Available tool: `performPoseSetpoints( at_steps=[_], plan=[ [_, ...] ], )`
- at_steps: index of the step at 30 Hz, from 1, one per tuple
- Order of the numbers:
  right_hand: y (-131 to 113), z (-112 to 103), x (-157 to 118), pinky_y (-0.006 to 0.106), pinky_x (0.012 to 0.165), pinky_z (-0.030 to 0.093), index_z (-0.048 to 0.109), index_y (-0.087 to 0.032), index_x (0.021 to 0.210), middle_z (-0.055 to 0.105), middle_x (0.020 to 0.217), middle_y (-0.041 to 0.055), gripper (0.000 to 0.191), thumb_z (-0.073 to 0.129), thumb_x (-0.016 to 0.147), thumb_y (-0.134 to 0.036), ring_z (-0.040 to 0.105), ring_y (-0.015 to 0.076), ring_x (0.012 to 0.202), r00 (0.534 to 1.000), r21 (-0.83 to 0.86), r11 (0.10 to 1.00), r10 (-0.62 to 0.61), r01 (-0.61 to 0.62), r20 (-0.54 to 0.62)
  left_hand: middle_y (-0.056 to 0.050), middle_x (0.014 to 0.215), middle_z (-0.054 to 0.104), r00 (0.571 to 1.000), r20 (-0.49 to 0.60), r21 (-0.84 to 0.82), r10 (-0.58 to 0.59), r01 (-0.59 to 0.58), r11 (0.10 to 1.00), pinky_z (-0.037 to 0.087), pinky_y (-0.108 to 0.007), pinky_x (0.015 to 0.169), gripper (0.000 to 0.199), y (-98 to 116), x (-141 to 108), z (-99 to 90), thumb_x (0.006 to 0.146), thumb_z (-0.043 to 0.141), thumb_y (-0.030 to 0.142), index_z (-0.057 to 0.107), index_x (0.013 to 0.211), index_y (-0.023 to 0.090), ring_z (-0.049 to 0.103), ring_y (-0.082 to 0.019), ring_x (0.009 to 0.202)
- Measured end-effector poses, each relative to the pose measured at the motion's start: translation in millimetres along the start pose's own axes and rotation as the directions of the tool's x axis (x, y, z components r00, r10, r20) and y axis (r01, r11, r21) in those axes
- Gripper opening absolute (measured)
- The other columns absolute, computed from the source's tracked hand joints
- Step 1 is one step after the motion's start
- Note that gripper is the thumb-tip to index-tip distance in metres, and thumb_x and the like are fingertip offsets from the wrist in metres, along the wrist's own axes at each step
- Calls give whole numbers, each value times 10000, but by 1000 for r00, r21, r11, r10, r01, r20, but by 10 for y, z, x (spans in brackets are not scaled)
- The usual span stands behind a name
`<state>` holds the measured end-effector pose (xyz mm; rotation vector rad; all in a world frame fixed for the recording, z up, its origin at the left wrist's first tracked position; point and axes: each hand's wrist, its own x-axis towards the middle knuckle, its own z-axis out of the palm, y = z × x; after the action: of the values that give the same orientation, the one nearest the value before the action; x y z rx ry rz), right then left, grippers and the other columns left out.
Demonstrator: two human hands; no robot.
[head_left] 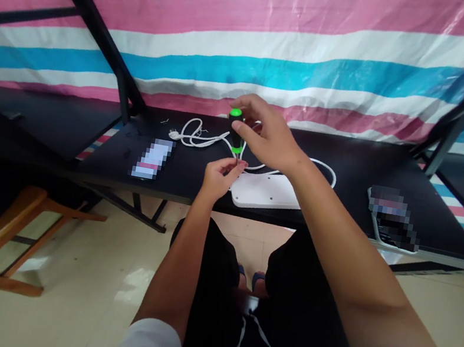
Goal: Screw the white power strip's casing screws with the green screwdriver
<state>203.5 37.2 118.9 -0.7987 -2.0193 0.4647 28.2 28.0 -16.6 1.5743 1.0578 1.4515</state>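
My right hand point(268, 135) grips a screwdriver point(235, 129) with a black and green handle, its shaft pointing down. At the lower end of that shaft, the thumb and fingers of my left hand point(218, 178) are pinched together around the metal. Whether a screw sits between those fingertips is too small to make out. Just right of my left hand lies a white power strip point(262, 191), its face with small dark holes turned up. My right forearm covers the strip's right end. A white cord point(204, 142) loops behind it on the black table.
A phone point(154, 158) lies left on the black tabletop point(186, 180), another phone point(392, 218) right. Small bits lie near the cord's plug point(173, 134). Black metal posts point(84, 16) flank the table before a striped sheet point(255, 40). A wooden chair point(0, 240) stands left.
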Motion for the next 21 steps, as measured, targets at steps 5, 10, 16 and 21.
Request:
performPoseSetpoints(
  at_steps=[5, 10, 16, 21],
  plan=[
    [-63, -69, 8, 463, 1042, 604, 669, -221, 1379, 716, 1364, 102, 342, 540, 1101, -374, 675, 245, 1182, 999, -30, 999, -19, 21, 39, -97, 980, 893, 998, -5, 25, 56, -56, 998, 670, -402, 876, 282, -7, -14, -22, 902, 860, 492, 925, 962, 224, 840, -258, 907],
    [-62, 63, -8, 436, 991, 613, 682, -209, 1346, 734, 1287, 114, 446, 691, 1038, -532, 696, 249, 1134, 999, -44, 999, 31, -31, -11, -90, 896, 879, 994, -110, 24, -6, 8, 1000, 672, -409, 833, 292, -48, 0, -19, 785, 949, 493, 902, 865, 216, 816, -253, 817],
    [-156, 165, -86, 386, 923, 614, 645, -216, 1341, 757, 1197, 76, 518, 777, 969, -552, 697, 206, 1002, 993, -5, 995, 97, -98, -63, -50, 746, 802, 986, -167, 19, -8, 11, 1000, 644, -366, 709, 385, -74, 60, -9, 644, 1008, 514, 772, 700, 216, 752, -216, 713],
    [-110, 205, -67, 378, 1053, 589, 647, -208, 1300, 758, 1328, 94, 426, 679, 1026, -532, 707, 220, 1206, 996, 83, 995, 69, -64, -60, -45, 747, 784, 992, -121, 15, 24, -22, 1000, 629, -327, 686, 408, -66, 99, 14, 655, 1004, 517, 743, 719, 209, 727, -182, 680]
  ],
)
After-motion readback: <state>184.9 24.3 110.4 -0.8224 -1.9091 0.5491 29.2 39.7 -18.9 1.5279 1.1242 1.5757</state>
